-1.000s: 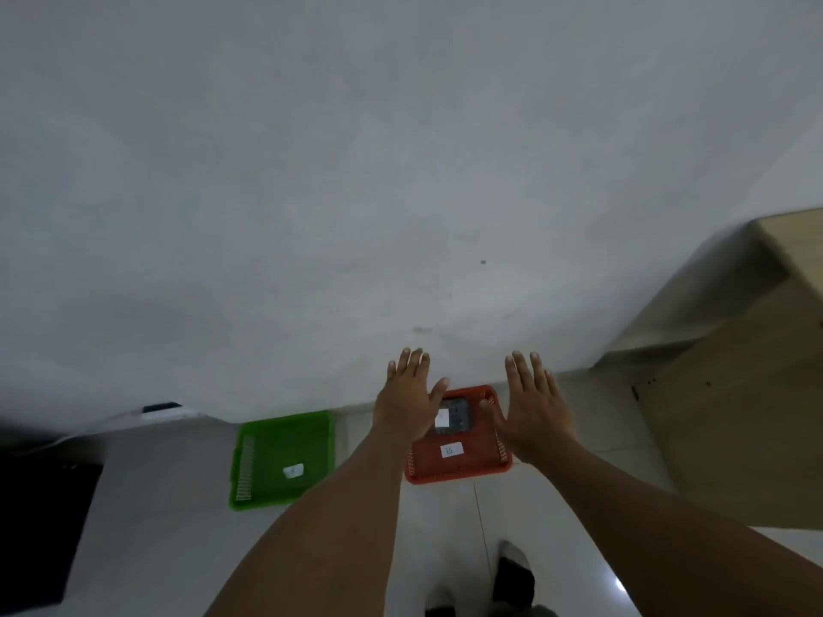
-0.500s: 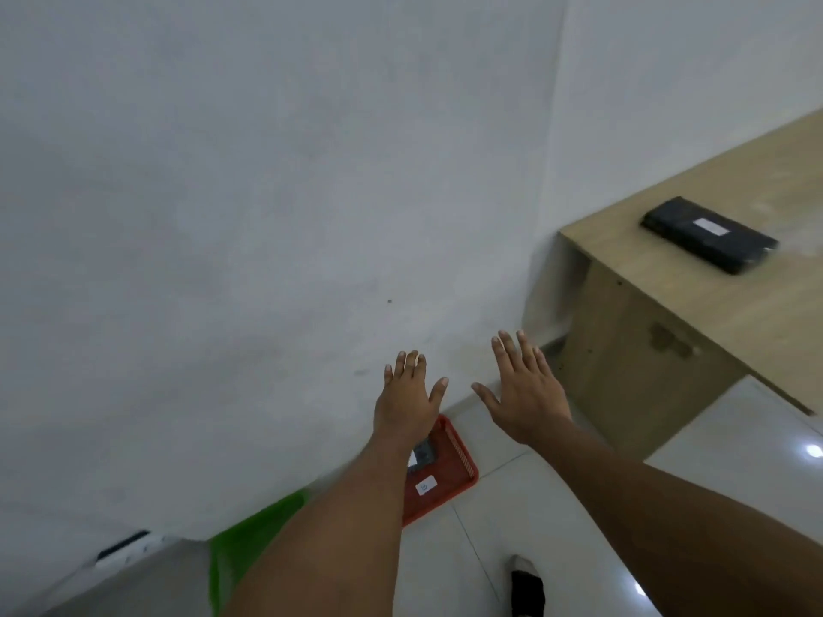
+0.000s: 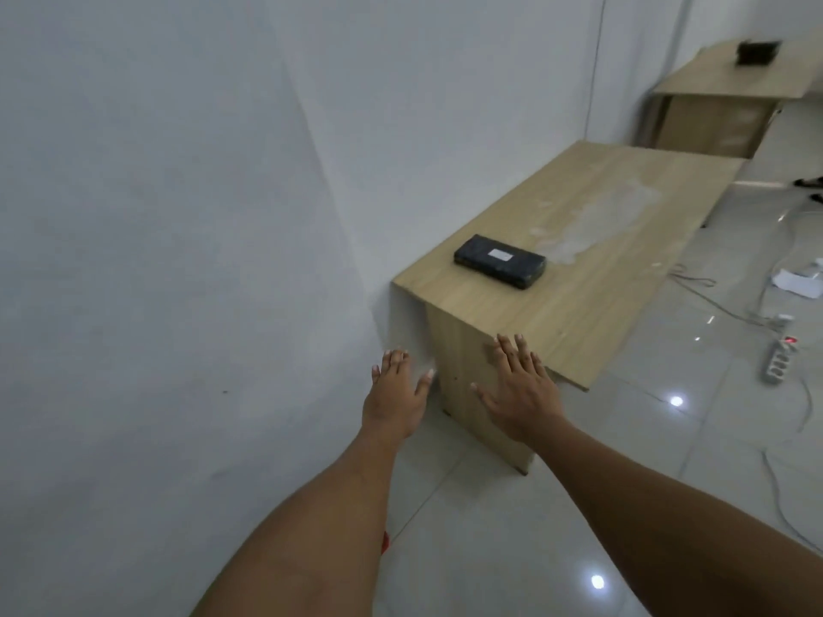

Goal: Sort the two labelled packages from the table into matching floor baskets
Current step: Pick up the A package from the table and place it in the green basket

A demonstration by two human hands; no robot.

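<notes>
A black package (image 3: 499, 260) with a white label lies flat near the left end of the wooden table (image 3: 579, 278). My left hand (image 3: 396, 391) and my right hand (image 3: 519, 387) are both stretched forward with fingers spread and nothing in them, below the table's near corner and well short of the package. A sliver of the red basket (image 3: 385, 541) peeks out beside my left forearm on the floor. The green basket is out of view.
A white wall runs along the left. A second wooden table (image 3: 730, 82) with a dark object (image 3: 757, 52) stands at the far right. Cables, a power strip (image 3: 780, 359) and a white device (image 3: 799, 282) lie on the tiled floor to the right.
My view has swung right and up, from the floor baskets to the table. The baskets have slipped out of view; the package on the table is now in front. Both hands stay empty.
</notes>
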